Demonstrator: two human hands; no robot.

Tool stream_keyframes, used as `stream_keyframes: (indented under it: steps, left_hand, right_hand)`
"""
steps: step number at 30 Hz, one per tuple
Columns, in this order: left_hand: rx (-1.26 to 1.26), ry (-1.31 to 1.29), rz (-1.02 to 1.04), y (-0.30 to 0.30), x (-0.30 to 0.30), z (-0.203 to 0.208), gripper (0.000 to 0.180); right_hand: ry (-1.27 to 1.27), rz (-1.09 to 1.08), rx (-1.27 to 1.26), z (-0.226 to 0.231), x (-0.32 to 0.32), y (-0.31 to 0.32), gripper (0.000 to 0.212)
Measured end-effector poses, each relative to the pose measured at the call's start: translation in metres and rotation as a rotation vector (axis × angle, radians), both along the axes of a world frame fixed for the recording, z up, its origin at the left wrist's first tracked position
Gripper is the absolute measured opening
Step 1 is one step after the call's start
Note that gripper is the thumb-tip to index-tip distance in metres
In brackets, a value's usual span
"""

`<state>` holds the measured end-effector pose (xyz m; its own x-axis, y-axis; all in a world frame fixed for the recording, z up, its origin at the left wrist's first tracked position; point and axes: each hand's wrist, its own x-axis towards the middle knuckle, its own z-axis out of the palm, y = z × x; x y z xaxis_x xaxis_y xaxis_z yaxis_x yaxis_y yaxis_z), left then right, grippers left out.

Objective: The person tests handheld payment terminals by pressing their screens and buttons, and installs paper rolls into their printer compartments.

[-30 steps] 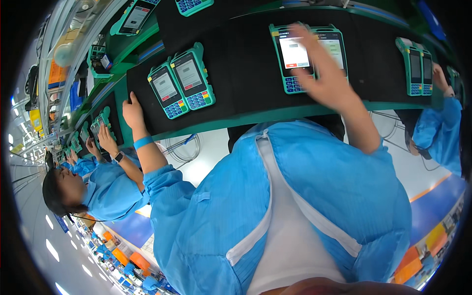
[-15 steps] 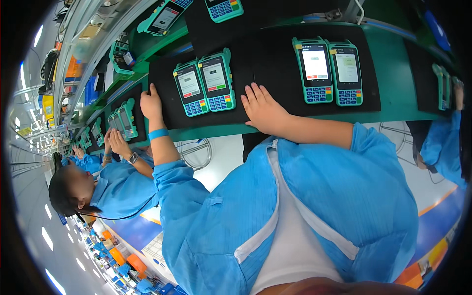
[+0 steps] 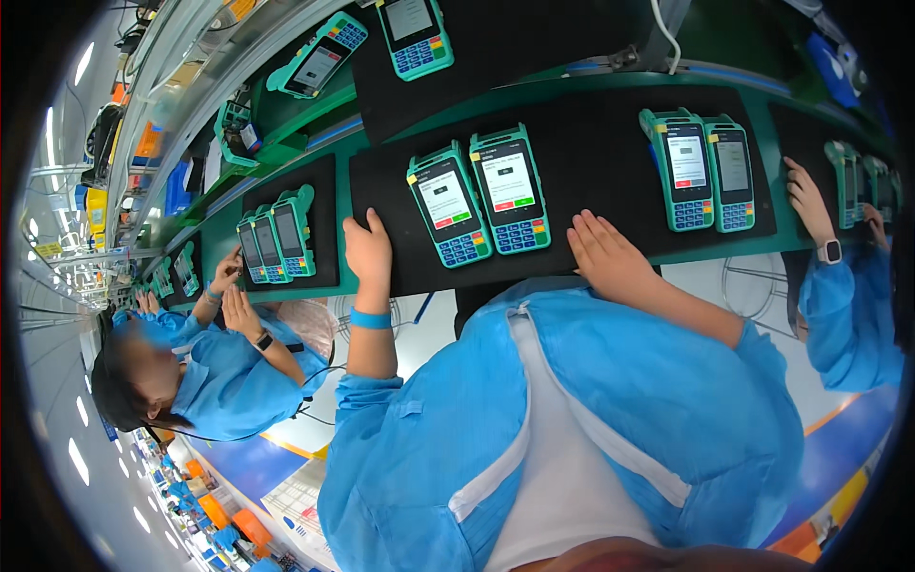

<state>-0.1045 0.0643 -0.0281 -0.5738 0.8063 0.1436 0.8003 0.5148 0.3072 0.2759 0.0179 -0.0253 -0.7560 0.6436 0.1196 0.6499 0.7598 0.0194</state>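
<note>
Two green handheld payment terminals, a left one (image 3: 448, 205) and a right one (image 3: 511, 188), lie face up on a black mat (image 3: 400, 172) in front of me. Both screens are lit, above coloured keypads. My left hand (image 3: 369, 250) is closed round the mat's left edge, thumb side up, fingers partly hidden. To the right of the terminals, my right hand (image 3: 612, 254) rests flat near the mat's front edge, fingers stretched, holding nothing. Farther right lie two more terminals, one with a bright screen (image 3: 685, 157) and one with a dimmer screen (image 3: 732, 162).
Several terminals (image 3: 276, 238) lie on another mat at left, beside a co-worker (image 3: 229, 381). A second co-worker's hand (image 3: 808, 198) reaches in at right. On the raised shelf behind sit a tilted terminal (image 3: 319, 59) and another terminal (image 3: 416, 38). A white cable (image 3: 664, 33) hangs beyond.
The terminals and black matting have slid right, and both my hands have moved right with them. At left, the co-worker's mat with terminals shows more fully. At right, a co-worker's hand has come in.
</note>
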Motion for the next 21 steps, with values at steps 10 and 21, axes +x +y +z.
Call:
stream_keyframes:
  steps: [10,21]
  left_hand:
    - [0.154,0.035,-0.109,-0.003,0.008,-0.037,0.066]
    - [0.285,-1.01,-0.557,-0.006,0.099,0.001,0.092]
  right_hand:
    - [0.625,-0.268,-0.314,0.019,0.004,0.031,0.043]
    - [0.947,-0.377,-0.725,-0.01,-0.053,0.084,0.067]
